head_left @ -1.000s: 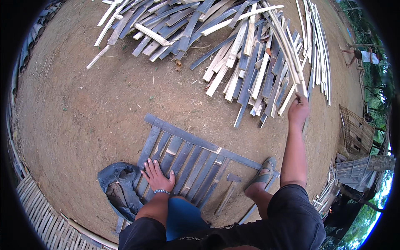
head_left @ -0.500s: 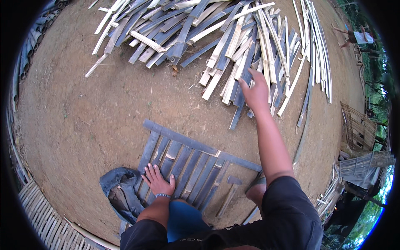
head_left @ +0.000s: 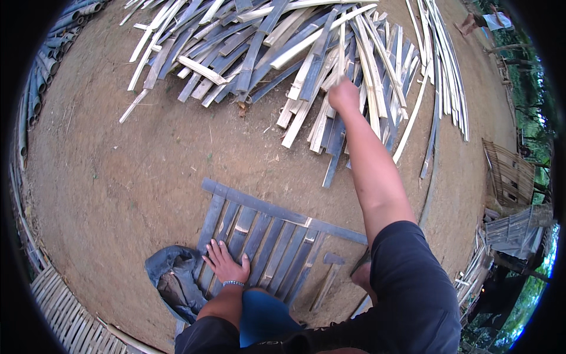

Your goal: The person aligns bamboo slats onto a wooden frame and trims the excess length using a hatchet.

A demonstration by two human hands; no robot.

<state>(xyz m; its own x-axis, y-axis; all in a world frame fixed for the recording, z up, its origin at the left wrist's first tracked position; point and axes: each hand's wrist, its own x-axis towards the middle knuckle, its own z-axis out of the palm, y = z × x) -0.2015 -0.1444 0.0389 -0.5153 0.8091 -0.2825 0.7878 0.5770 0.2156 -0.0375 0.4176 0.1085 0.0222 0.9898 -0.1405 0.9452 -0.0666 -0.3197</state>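
Observation:
My left hand (head_left: pixel 229 265) lies flat with its fingers spread on the dark slats of a bamboo slat panel (head_left: pixel 257 236). A bracelet circles that wrist. My right arm stretches forward to a heap of split bamboo strips (head_left: pixel 236 56). There my right hand (head_left: pixel 344 97) is closed around a pale bamboo strip (head_left: pixel 341 53), which rises beyond the fist. My fingertips are partly hidden by the back of the hand. On the ground to the right of the slats rests a hatchet (head_left: pixel 333 259) with a wooden handle.
Left of the panel sits a dark, open bag (head_left: pixel 168 277) with a crumpled rim. Long pale strips (head_left: pixel 448 76) lie at the right of the heap. Bamboo poles (head_left: pixel 44 65) are stacked at the far left. Another person (head_left: pixel 486 22) is at the far right.
My right hand has moved forward and slightly left over the heap. Its fingers, apart before, have closed around a bamboo strip. My left hand stays on the slats.

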